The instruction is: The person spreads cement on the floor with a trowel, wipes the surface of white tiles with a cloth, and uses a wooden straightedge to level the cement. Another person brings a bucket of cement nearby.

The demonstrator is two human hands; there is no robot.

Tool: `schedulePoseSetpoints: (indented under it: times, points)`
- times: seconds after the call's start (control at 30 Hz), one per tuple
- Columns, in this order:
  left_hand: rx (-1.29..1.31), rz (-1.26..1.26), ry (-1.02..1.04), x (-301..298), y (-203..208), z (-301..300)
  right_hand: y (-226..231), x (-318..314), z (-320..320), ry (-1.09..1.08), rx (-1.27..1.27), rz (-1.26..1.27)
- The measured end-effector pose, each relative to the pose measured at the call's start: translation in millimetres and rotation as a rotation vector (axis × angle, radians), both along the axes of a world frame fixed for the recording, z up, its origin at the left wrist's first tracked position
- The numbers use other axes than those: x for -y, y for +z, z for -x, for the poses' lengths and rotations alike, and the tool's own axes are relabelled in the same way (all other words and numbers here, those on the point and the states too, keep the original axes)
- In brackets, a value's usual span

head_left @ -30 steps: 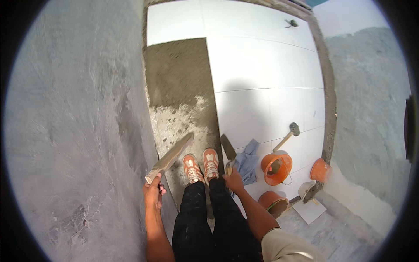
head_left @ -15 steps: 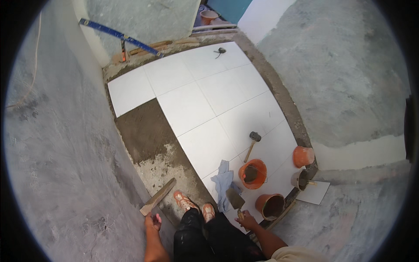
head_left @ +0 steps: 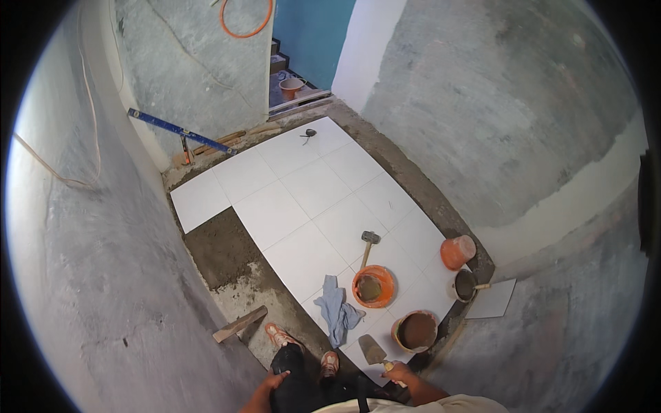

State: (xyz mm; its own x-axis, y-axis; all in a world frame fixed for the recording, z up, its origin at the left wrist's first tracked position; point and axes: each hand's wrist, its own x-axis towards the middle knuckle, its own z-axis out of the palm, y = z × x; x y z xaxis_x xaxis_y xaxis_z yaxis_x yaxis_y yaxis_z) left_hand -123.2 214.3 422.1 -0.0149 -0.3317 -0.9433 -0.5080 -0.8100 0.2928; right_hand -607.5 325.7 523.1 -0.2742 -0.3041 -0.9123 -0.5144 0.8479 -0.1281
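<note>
Right hand (head_left: 398,372): I am gripping the trowel (head_left: 372,350) by its handle.
Trowel: its blade is pointing forward-left from my fist, beside the bucket (head_left: 435,335).
Left hand (head_left: 276,380): it is resting against my leg (head_left: 288,365); I cannot tell how wide its fingers are spreading.
Board (head_left: 240,324): it is lying ahead-left of both hands, touching neither.

The trowel blade (head_left: 372,350) is matt metal, the tiles (head_left: 329,215) smooth.
</note>
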Motion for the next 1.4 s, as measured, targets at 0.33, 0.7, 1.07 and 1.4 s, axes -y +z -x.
schedulePoseSetpoints:
  times: [0.33,0.7,1.07,1.4]
  points:
    - [-0.108,-0.06,-0.201,-5.8,112.6,-10.2,16.4,-134.7,57.2,0.003,-0.272,0.188]
    - [-0.051,0.034,-0.22,-9.7,162.5,15.8,35.8,-94.2,58.2,-0.268,0.043,0.225]
    - [-0.077,0.091,-0.116,-18.7,183.6,24.5,22.8,-74.6,57.2,-0.431,0.097,0.278]
    - [-0.006,0.228,-0.136,-23.3,188.6,18.1,39.0,-84.1,38.9,-0.281,0.014,0.217]
